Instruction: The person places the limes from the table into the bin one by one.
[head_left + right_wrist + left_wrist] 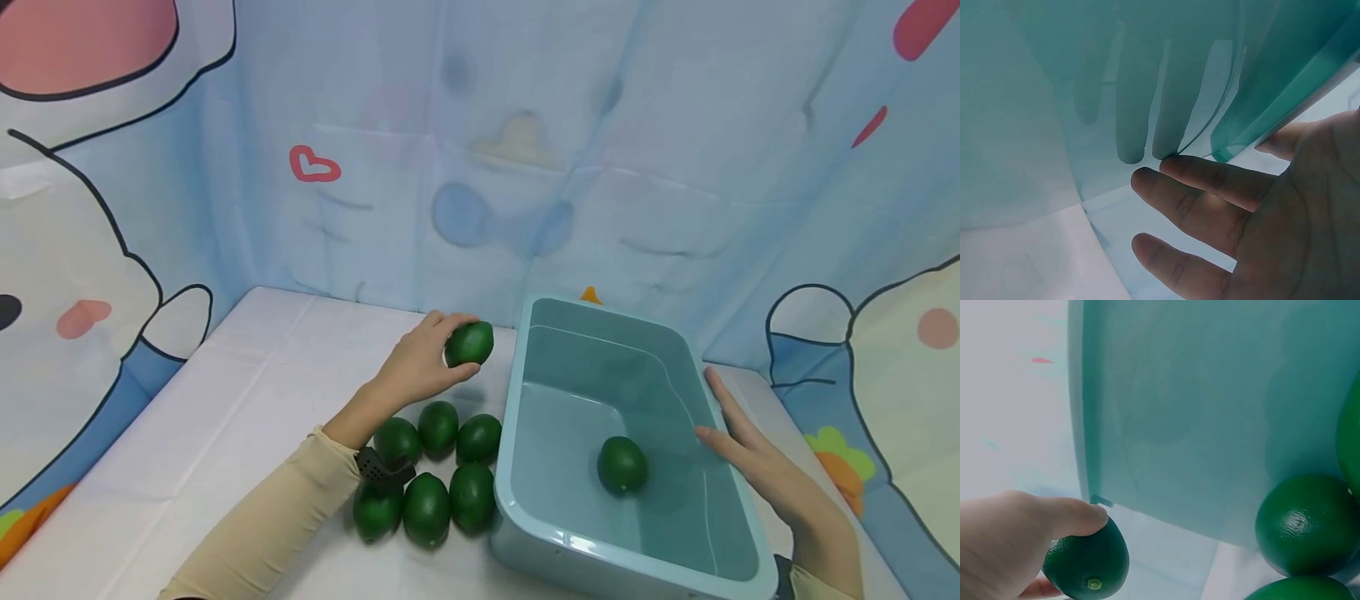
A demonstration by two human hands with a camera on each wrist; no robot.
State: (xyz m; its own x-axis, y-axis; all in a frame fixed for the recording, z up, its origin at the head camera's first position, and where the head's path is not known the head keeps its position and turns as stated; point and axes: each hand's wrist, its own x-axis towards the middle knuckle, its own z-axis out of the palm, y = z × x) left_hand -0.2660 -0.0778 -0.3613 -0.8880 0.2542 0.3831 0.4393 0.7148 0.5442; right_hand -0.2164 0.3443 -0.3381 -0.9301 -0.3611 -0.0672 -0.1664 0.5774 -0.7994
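Left forearm covers parts of limes (397, 440) in pile on counter. Black wrist strap (378, 467) partly hidden behind sleeve. Bin (525, 508) near corner cut off by bottom edge in head view. Right hand (757, 467) fingers behind bin wall, seen only through it in wrist view. Orange object (590, 294) behind bin mostly hidden.

A white-covered table (225, 400) carries a teal plastic tub (517, 467) toward its right edge. Just left of the tub, near the front edge, six green limes (427, 467) lie clustered together directly on the cloth
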